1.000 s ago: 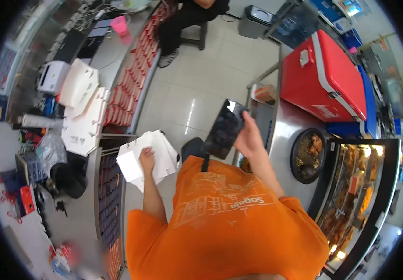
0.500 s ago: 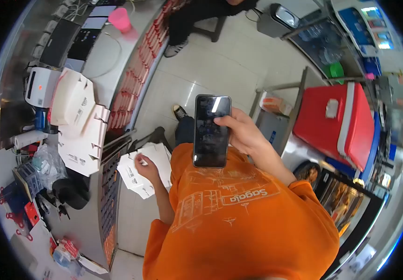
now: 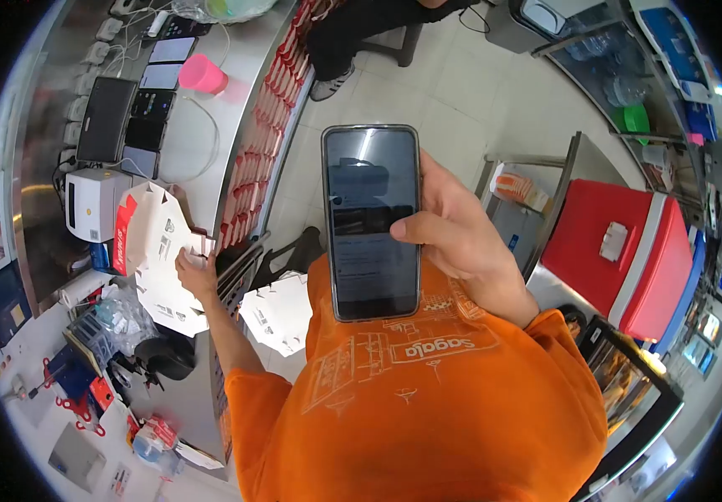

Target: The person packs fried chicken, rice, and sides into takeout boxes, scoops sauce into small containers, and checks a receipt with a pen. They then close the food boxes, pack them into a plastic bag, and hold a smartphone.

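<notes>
My right hand (image 3: 470, 238) is wrapped around a black smartphone (image 3: 372, 276) held upright in front of my chest, its thumb lying on the lit screen. The screen shows a dark page whose text is too small to read. My left hand (image 3: 198, 278) reaches to the counter, its fingers closed at the edge of a white cardboard box (image 3: 160, 238) with a red side panel. That box is partly unfolded, with printed marks and cut flaps. More flat white cardboard (image 3: 279, 314) lies lower down, beside my orange shirt.
On the steel counter (image 3: 202, 138) stand a pink cup (image 3: 203, 75), several phones, a dark tablet-like device (image 3: 107, 119) and a white label printer (image 3: 93, 205). A red cooler box (image 3: 608, 251) is on the right. Another person's leg (image 3: 336, 42) shows at the top.
My left hand has moved up and left from the lower flat cardboard to the box on the counter. The phone is closer to the camera and its screen has changed.
</notes>
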A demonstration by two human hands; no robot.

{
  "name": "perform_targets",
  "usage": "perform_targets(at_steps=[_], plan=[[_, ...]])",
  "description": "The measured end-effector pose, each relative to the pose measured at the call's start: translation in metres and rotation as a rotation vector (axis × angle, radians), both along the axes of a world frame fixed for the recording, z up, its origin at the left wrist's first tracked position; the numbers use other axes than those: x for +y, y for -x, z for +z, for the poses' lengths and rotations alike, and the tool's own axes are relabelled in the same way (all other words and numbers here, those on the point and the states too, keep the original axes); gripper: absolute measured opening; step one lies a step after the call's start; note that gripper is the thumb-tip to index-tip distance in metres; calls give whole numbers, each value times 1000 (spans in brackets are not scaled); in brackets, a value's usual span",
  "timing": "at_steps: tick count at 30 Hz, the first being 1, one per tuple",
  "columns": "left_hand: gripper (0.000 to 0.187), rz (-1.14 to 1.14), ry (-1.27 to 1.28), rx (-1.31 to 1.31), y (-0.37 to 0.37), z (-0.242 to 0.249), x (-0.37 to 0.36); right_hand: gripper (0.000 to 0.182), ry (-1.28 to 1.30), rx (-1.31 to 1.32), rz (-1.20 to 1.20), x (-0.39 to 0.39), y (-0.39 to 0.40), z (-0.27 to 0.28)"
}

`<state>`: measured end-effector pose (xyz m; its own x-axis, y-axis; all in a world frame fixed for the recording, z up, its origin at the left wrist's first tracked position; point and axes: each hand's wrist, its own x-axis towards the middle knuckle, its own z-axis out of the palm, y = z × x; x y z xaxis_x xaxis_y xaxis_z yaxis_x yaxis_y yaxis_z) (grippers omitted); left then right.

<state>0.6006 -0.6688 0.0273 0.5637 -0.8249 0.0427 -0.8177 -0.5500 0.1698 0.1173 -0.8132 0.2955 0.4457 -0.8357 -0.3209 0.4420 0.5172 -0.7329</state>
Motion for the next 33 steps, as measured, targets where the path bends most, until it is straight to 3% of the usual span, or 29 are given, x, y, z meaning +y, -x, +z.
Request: perform_targets(at_steps=[6,12,17,20,25,33], plan=[[75,129,121,-32,21,0,-7,74,12,-13,81,-28,6,20],[51,99,350,1,75,6,-22,74,2,-16,107,-40,-7,15],[45,235,367,-98,70,17,-17,77,-22,11,146,-37,-26,13],[47,156,424,-144,37,10,-8,77,-23,-7,139,-29,-40,10],[62,99,306,-170,11,13,-11,68,-70,-32,102,-16,-54,4],[52,86,157,-200,-38,-7,-2,61,-47,-69,36,-3,-62,12]])
